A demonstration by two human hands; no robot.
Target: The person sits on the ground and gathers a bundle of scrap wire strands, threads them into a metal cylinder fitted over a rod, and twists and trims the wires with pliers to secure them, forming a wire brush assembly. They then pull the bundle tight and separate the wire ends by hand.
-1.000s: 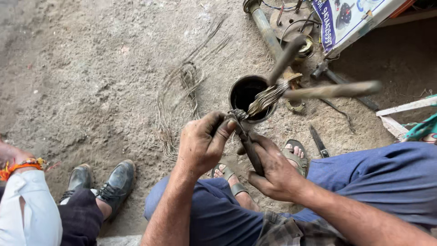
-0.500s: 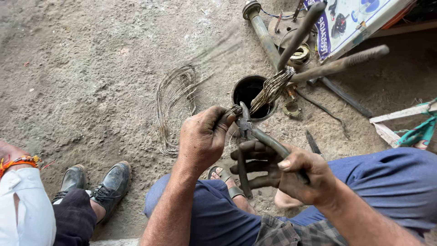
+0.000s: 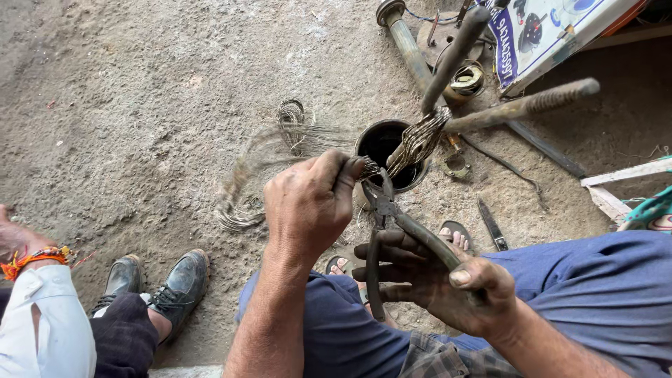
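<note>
My left hand (image 3: 308, 203) is closed around a bundle of thin metal wires (image 3: 367, 168) just in front of my knees. My right hand (image 3: 437, 280) grips the two handles of rusty pliers (image 3: 383, 203), whose jaws point up at the wires beside my left fingers. Past the hands the wires run into a frayed bunch (image 3: 418, 140) held between the long handles of a big tool (image 3: 518, 108) over a dark round can (image 3: 383, 143). A loose coil of wire (image 3: 241, 182) on the ground looks blurred.
Another person sits at the lower left, with black shoes (image 3: 157, 287) and a hand with an orange wristband (image 3: 31, 257). A metal pipe (image 3: 406, 42), a printed cardboard box (image 3: 553, 31), a small blade (image 3: 492, 225) and wooden slats (image 3: 623, 185) lie on the dirt floor.
My right hand has slid back along the pliers and opened their handles. My left hand has pulled the wire bundle, and the loose coil on the ground is swinging.
</note>
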